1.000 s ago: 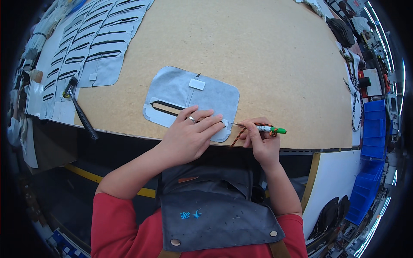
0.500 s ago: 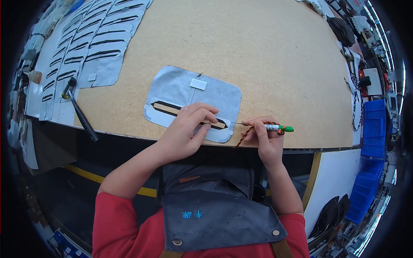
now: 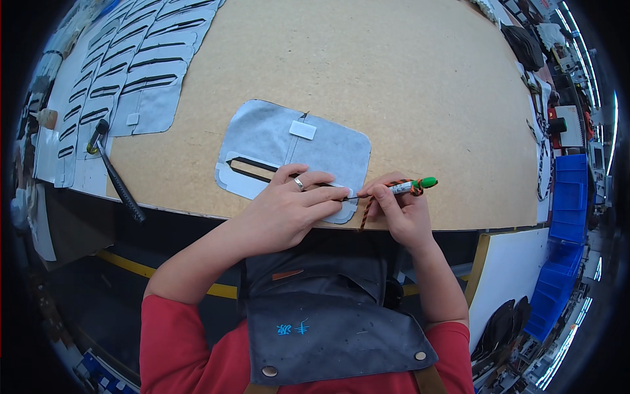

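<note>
L hand [image 3: 295,202], spread, pins gray pad [image 3: 338,152] nr surface [image 3: 453,144] front edge; R hand [image 3: 405,211] pinches tool [image 3: 401,188], prob working slot [image 3: 252,169] end, next needs care.

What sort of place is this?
Probably a small-goods workshop, perhaps for bags: overlapping rows of matching slotted grey panels, a hammer across the edge of a broad worktop, and blue bins at the right.

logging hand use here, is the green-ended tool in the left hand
No, the right hand holds the green-ended tool, while the left hand rests on the pale grey panel.
</note>
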{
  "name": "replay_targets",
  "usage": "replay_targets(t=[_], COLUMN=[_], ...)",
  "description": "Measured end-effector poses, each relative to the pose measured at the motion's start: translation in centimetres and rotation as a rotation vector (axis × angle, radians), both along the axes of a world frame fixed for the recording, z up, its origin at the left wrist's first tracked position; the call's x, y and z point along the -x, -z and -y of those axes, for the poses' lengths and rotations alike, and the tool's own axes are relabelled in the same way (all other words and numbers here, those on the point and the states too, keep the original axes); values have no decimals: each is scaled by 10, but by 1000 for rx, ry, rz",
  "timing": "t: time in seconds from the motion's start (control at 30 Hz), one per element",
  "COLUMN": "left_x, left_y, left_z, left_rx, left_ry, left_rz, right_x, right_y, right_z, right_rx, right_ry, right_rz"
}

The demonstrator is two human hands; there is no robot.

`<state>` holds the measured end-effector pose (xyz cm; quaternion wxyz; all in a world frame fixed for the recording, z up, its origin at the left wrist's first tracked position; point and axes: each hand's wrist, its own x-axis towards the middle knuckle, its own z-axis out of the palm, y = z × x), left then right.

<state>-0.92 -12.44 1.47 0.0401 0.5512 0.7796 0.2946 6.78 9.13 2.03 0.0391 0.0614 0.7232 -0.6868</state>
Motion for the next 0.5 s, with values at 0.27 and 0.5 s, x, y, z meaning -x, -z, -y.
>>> replay_targets(t=[0.27,0.5], left_x=[-5,-7], left_y=[2,2], left_z=[-1,-3], left_rx=[23,8], left_ry=[-59,-110], left_rz=[-8,46], right_x=[6,-30], right_y=[-6,16], right_z=[-8,-6], right_rx=[-180,-899], right_ry=[-197,-285], right_rz=[-141,-797])
